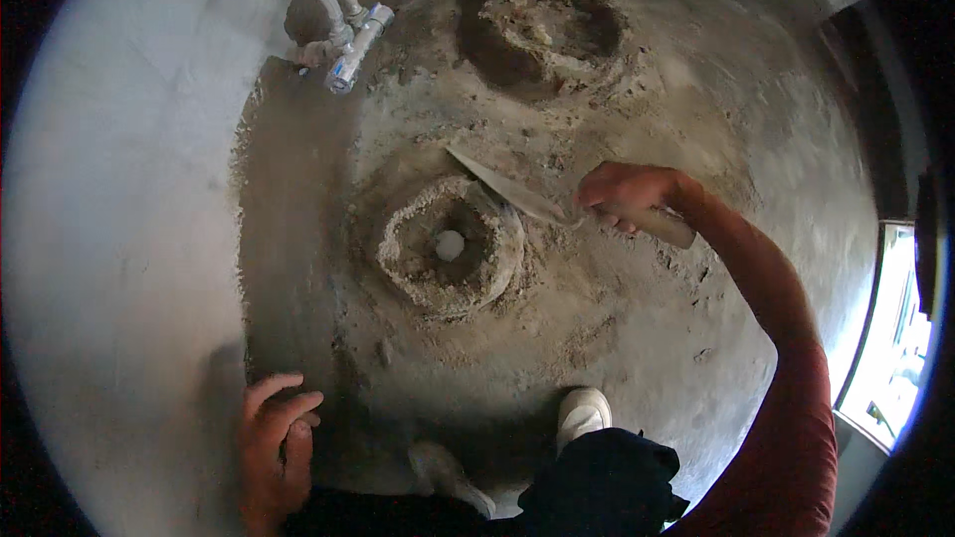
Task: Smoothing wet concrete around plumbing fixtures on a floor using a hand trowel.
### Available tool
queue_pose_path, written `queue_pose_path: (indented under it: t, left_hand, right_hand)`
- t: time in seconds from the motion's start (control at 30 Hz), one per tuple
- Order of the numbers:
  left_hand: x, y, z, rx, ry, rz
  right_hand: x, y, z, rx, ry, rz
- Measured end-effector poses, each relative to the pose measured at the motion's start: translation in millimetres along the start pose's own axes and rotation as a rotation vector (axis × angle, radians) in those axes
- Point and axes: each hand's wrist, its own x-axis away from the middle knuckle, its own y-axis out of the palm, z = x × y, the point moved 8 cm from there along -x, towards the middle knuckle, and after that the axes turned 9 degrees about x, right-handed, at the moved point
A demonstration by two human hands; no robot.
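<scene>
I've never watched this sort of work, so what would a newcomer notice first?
Probably the rough ring near the middle, with a pale disc inside it. Next comes the trowel by its upper right edge, held in the right hand. A second ring lies farther off, near the top.

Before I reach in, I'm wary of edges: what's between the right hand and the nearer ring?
In the head view, the trowel blade and gritty floor lie between the right hand and ring.
</scene>
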Motion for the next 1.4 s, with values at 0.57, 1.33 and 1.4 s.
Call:
queue_pose_path:
  t: [0.57,1.33,1.4]
  left_hand:
    - [-22.4,-8.6,-4.1,0.124,-0.005,0.072]
    - [4.7,-27.9,0.0,0.15,0.026,0.089]
    - [11.2,-28.5,0.6,0.147,0.022,0.093]
  right_hand:
    - [-20.6,-38.3,-46.4,0.202,0.085,-0.175]
    - [-52.4,4.1,-95.2,1.467,-0.338,0.821]
    - [-46.2,21.4,-87.6,1.435,-0.586,0.882]
